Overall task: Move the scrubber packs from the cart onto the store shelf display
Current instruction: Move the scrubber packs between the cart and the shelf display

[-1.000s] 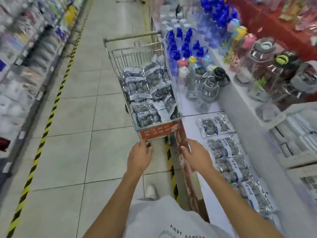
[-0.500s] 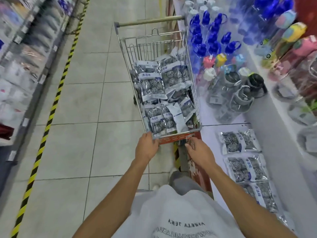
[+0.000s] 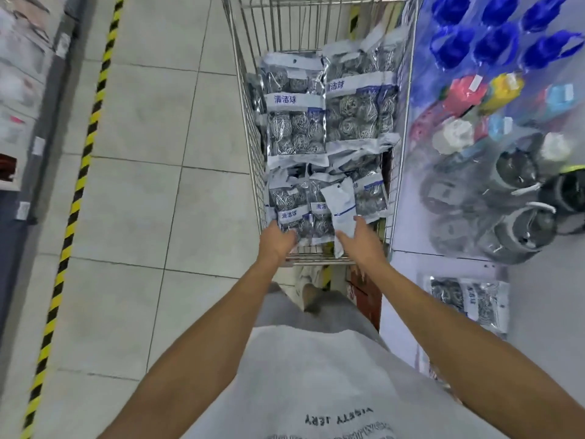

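Note:
A wire cart (image 3: 250, 122) stands in front of me, filled with several clear scrubber packs (image 3: 294, 122) of steel-wool balls with blue-and-white labels. Both my hands reach over its near rim. My left hand (image 3: 277, 240) rests on the nearest left pack (image 3: 289, 201), its fingertips hidden against the plastic. My right hand (image 3: 362, 240) has its fingers stretched out and touches a pack lying white back up (image 3: 340, 204). More scrubber packs (image 3: 468, 299) lie flat on the white store shelf (image 3: 538, 296) at my right.
Blue-capped bottles (image 3: 497, 42), coloured bottles and dark-lidded jars (image 3: 519, 229) crowd the shelf right of the cart. The tiled aisle runs along the left with a yellow-black floor stripe (image 3: 79, 185) and blurred shelving (image 3: 19, 106) beyond it.
I have stepped up to the cart. Both hands left its near rim and moved forward onto the nearest packs inside.

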Action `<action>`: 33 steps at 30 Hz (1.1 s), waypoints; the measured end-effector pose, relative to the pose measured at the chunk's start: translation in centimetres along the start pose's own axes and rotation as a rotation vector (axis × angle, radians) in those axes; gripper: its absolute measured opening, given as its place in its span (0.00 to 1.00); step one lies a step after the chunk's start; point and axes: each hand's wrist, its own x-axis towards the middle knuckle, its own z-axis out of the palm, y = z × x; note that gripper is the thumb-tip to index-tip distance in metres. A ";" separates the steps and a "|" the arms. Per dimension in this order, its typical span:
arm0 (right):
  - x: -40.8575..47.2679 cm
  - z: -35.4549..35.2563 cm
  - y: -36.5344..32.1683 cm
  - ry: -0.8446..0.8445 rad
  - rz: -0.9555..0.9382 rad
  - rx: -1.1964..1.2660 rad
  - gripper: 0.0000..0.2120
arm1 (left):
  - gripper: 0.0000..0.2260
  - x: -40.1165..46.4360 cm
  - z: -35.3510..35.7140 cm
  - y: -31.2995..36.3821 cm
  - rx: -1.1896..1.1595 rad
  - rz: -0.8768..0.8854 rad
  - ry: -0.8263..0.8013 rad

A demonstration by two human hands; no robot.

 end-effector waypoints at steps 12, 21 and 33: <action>11.5 3.5 0.0 -0.081 0.188 -0.069 0.47 | 0.12 9.7 2.8 0.6 -0.054 -0.298 -0.018; 12.4 3.3 1.5 0.061 0.188 0.081 0.30 | 0.30 9.7 4.1 1.6 -0.115 -0.259 0.051; 4.8 -3.1 1.7 0.110 0.312 1.030 0.15 | 0.26 4.6 -2.5 6.3 -0.192 -0.037 -0.081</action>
